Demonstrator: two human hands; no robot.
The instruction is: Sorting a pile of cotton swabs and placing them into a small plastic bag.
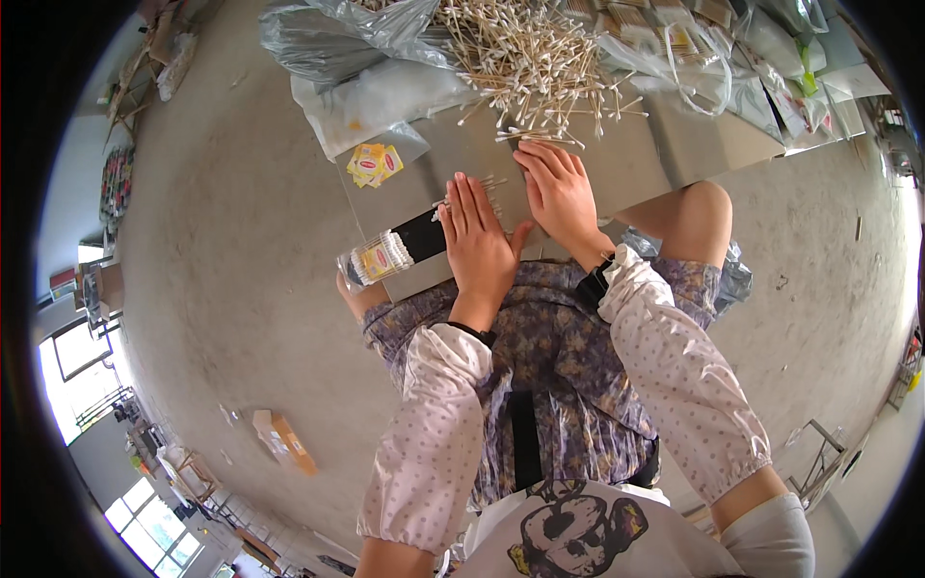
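Observation:
My left hand [477, 243] lies flat with its fingers stretched out over a few cotton swabs [495, 197], whose tips show beside the fingers. At its left is a black strip [421, 237]. Against that strip's left end sits a clear packet of cotton swabs [379, 257] with a yellow label, near the table's edge. My right hand [564, 199] rests on its side, fingers extended, with fingertips by the near edge of a large heap of loose cotton swabs [530, 67]. What lies under the palms is hidden.
Yellow labels [372, 165] lie in a small stack on the table [448, 144]. Grey plastic bags [332, 39] sit at the far left, bagged swabs [665, 34] at the far right. My knee [701, 217] shows by the right table edge. A cardboard box [283, 441] stands on the floor.

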